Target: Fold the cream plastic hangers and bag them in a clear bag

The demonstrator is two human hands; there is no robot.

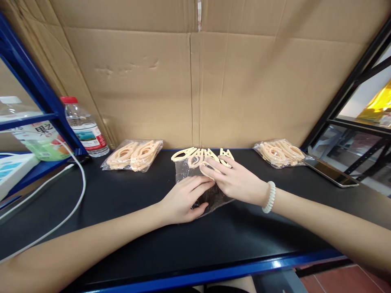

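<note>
A clear plastic bag (182,171) lies flat on the dark tabletop before me. Several cream loop-shaped plastic pieces (180,155) with forked ends lie across its far end. My left hand (185,199) rests over the near left part of the bag, fingers bent onto the film and thumb set apart lower down. From the right, my right hand (241,179), with a pale coiled band (269,197) at the wrist, reaches over the pieces. Its fingers are on one of the loops and partly cover it. The fingertips of both hands nearly meet, hiding the middle of the bag.
Filled clear packs of similar pieces lie at the back left (132,156) and back right (279,153). A phone (331,171) is by the right pack. A red-capped bottle (84,128), a white cable (82,187) and blue shelving (36,81) are at left. Cardboard (146,89) stands behind.
</note>
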